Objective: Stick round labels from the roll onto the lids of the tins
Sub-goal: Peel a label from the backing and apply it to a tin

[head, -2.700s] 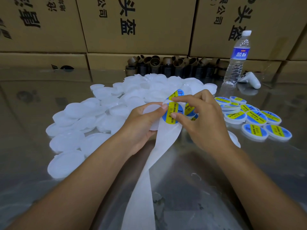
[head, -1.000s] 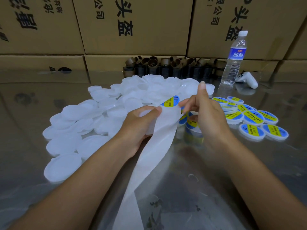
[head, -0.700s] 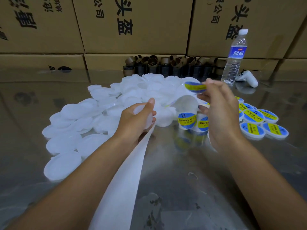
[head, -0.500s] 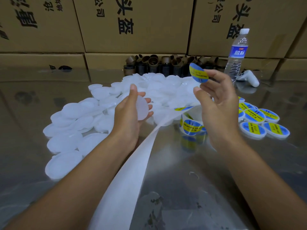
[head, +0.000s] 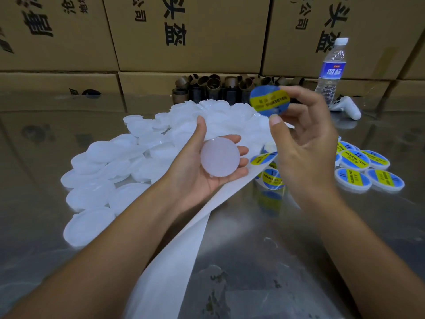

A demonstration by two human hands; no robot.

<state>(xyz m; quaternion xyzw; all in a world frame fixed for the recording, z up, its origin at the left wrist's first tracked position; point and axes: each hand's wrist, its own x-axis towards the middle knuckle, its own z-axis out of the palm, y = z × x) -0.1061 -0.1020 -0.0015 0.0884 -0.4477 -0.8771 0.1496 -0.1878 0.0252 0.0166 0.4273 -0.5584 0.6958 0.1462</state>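
Head view, left hand (head: 189, 181) flat under frosted white lid (head: 219, 160), right hand (head: 304, 155) pinching blue-yellow round label (head: 269, 101)

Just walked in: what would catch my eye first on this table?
A right hand pinches a blue-and-yellow round label by its edge, raised beside a blank white lid lying in the palm of the left hand. Behind them a heap of unlabelled lids spreads to the left, and labelled lids sit at the right.
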